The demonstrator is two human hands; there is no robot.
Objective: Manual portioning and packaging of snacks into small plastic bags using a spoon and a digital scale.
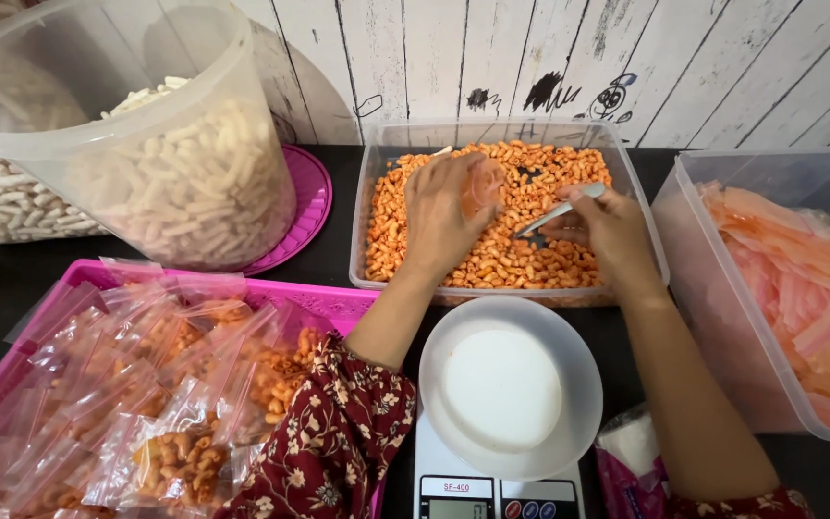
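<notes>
**Scooping Orange Snacks into a Small Bag**

Over the clear tub (506, 135) of orange curled snacks (530, 259) now. Left hand (439, 216) pinching a small clear bag (484, 185), fingers clamped on its mouth, just above the heap. Right hand (607, 231) gripping a metal spoon (559, 210), fingers closed around the handle, tip angled toward the bag. Below, a white bowl (509, 384) sitting on a digital scale (497, 495). At left, a pink tray (338, 303) stacked with filled bags (175, 452).
</notes>
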